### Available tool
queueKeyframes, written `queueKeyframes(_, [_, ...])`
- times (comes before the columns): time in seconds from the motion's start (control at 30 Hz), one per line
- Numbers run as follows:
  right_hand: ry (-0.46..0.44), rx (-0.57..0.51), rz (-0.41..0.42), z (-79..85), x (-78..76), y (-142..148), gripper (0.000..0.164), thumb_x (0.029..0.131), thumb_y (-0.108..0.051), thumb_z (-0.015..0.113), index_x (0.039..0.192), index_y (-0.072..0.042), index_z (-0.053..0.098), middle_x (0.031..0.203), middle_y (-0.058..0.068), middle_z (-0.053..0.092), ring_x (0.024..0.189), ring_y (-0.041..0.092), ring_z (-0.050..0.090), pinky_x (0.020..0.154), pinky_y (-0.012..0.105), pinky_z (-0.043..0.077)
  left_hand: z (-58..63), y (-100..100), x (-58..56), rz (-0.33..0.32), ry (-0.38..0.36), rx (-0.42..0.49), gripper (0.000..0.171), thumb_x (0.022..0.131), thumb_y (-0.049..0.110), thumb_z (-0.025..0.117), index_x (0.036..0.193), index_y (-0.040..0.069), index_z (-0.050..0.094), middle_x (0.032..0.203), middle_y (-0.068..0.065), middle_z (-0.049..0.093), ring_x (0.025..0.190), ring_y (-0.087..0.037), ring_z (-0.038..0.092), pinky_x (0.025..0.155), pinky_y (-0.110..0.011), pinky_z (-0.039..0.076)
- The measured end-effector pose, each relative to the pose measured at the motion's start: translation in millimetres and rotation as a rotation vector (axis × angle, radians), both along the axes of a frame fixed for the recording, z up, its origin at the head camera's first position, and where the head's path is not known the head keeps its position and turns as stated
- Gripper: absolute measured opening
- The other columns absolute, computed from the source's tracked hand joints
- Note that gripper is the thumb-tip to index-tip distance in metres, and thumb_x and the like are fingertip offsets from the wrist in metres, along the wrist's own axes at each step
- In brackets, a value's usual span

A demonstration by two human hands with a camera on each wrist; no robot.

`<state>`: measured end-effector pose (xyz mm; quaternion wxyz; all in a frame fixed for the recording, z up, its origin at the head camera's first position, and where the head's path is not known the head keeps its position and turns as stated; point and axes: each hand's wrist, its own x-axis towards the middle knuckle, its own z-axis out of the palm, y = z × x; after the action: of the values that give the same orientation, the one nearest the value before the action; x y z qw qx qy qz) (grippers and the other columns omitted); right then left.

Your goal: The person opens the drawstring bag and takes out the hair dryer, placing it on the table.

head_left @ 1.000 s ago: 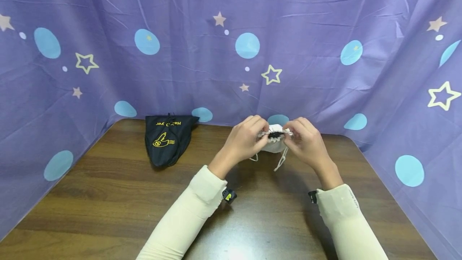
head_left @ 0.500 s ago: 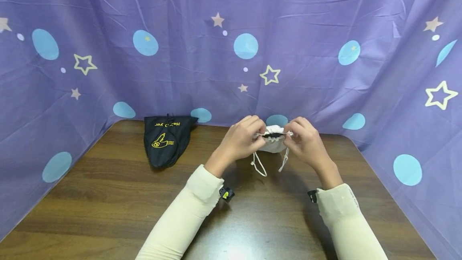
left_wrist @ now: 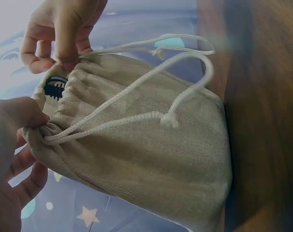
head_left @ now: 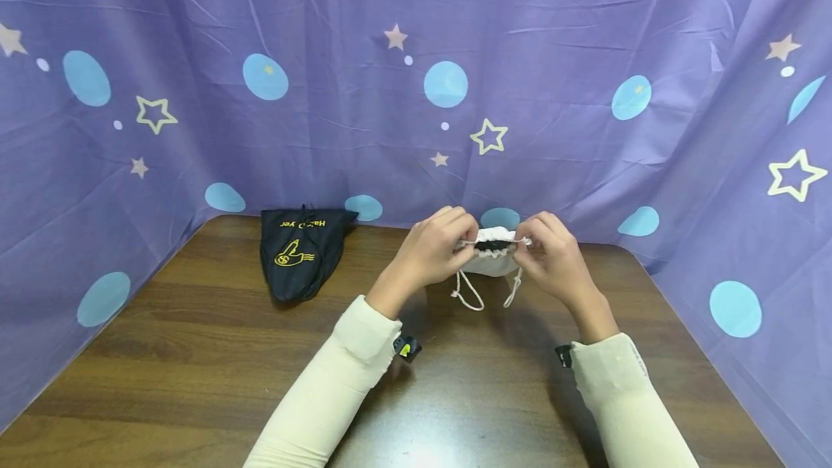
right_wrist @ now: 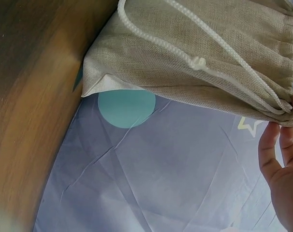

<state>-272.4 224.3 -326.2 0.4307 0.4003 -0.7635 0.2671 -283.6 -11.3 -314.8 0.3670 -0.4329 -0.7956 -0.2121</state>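
A pale linen drawstring bag (head_left: 492, 264) stands upright at the back of the table, its gathered mouth spread apart. My left hand (head_left: 437, 245) pinches the left side of the rim, and my right hand (head_left: 551, 251) pinches the right side. Inside the mouth shows something dark (left_wrist: 55, 88) with light marks; the rest of it is hidden by the cloth. White knotted cords (left_wrist: 168, 119) hang in loops from both sides of the bag. In the right wrist view the bag's lower corner (right_wrist: 95, 79) reaches the wooden surface.
A black drawstring pouch (head_left: 302, 255) with yellow print, including a hair dryer drawing, lies at the back left of the wooden table (head_left: 214, 352). A purple curtain (head_left: 364, 128) with stars and dots hangs close behind and along both sides.
Both hands have drawn slightly apart and the bag's mouth is wider. The left cord loop, mostly hidden a second ago, now hangs free below the left hand. The black pouch stays put.
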Motion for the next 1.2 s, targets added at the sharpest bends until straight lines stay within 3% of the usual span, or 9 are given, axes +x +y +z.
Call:
queueKeyframes(0.43, [-0.02,0.019,0.02,0.4,-1.7,6,0.019,0.067,0.007,0.058,0.081,-0.005,0.06,0.083,0.0,0.057,0.074,0.015,0.047,0.067,0.019,0.036,2.9,-5,-0.9,-0.072,-0.037,-0.01,0.016,0.069,0.008,0.064,0.078,0.017,0.053,0.077,0.008,0.049,0.074,-0.009,0.045,0.064,-0.022,0.038])
queueKeyframes(0.9, [-0.049,0.03,-0.009,-0.1,-0.4,11,0.023,0.063,0.007,0.057,0.081,-0.007,0.06,0.08,0.0,0.056,0.073,0.013,0.044,0.065,0.02,0.033,5.6,-9,-0.3,-0.074,-0.081,-0.031,0.018,0.07,0.009,0.065,0.079,0.019,0.053,0.078,0.01,0.049,0.076,-0.007,0.045,0.061,-0.022,0.038])
queueKeyframes(1.2, [-0.06,0.035,-0.008,1.0,0.1,12,0.023,0.064,0.007,0.057,0.082,-0.007,0.061,0.078,0.0,0.054,0.07,0.017,0.045,0.065,0.02,0.033,7.4,-10,0.8,-0.07,-0.062,-0.058,0.018,0.069,0.01,0.065,0.08,0.019,0.053,0.078,0.01,0.048,0.075,-0.007,0.045,0.061,-0.022,0.038])
